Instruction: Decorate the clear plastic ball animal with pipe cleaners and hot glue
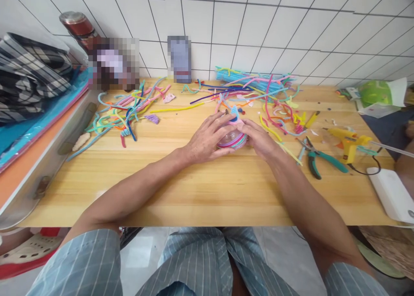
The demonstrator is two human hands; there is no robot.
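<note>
Between my hands, above the wooden table [181, 192], is a clear round ball [230, 137] with pink and teal pipe cleaners wound about its lower part. My left hand [208, 136] wraps over its left side and top. From the right, my right hand [258, 136] grips it near the top, its fingertips partly hidden behind the ball. A small blue fuzzy piece [234, 111] sticks up at the top by my fingers. Loose pipe cleaners [223, 91] lie just beyond my hands.
A tangle of pipe cleaners [123, 114] lies left, and a blue bundle [239, 75] by the tiled wall. On the right are pliers [326, 158], a yellow glue gun [349, 143] with its cord and a white box [393, 194]. A plastic bin [51, 175] borders the left side.
</note>
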